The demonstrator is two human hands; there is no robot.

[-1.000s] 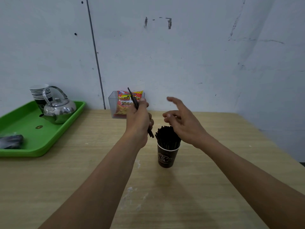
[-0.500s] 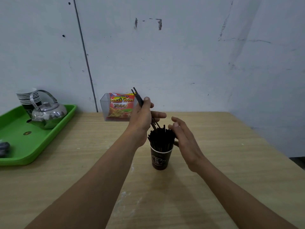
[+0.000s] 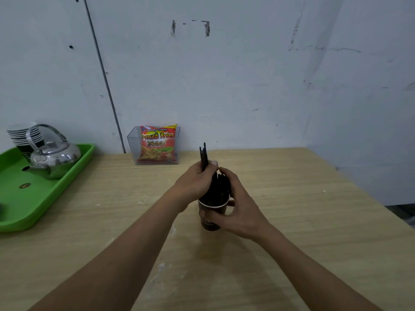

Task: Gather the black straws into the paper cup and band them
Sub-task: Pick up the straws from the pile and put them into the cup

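Straws point(image 3: 216, 189) stand bunched in the paper cup point(image 3: 211, 217) at the middle of the worktop point(image 3: 303, 221), with both hands closed in around them. The left hand point(image 3: 195, 182) is curled shut on a few straws point(image 3: 204, 154) whose tips poke up above its fingers; their lower ends seem to meet the bundle, though I cannot tell whether they are in the cup yet. The right hand point(image 3: 238, 209) wraps the far side of the bundle, its thumb across the cup wall, a loose closed grip steadying both.

The cup looks light and top-heavy, so a sideways push from either hand could tip it and spill the lot. Feeding the held straws in at an angle could jam them against the packed ones or bend them. No band is visible.

The snack packet point(image 3: 158, 143) in the clear holder point(image 3: 132, 149) reads "Kentang Goreng" and "French Fries". The cup's print is too small to read.
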